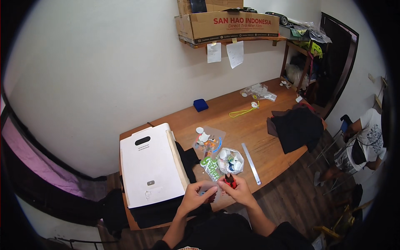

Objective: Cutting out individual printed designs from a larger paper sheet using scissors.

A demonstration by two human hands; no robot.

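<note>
My left hand (198, 197) is closed, with thumb and fingers pinching a small clear film piece (217, 195) that bears a printed pattern. Close beside it, my right hand (239, 192) grips a red and black hand tool (230, 181) whose dark forked end points away from me; its exact kind is hard to make out. The film lies between both hands over the table's near edge. Just beyond them sit a green and white lettered sticker (211, 168) and a bowl (238, 168) of white and coloured scraps. Farther back rests a clear printed sheet (216, 139) with white cut pieces.
A white-lidded machine (152, 166) stands left on the wooden table (166, 118). A steel ruler (251, 163) lies right of the bowl, dark folded cloth (298, 128) farther right. Behind are a blue box (200, 105) and yellow cord (242, 112). Another person (361, 143) sits at right.
</note>
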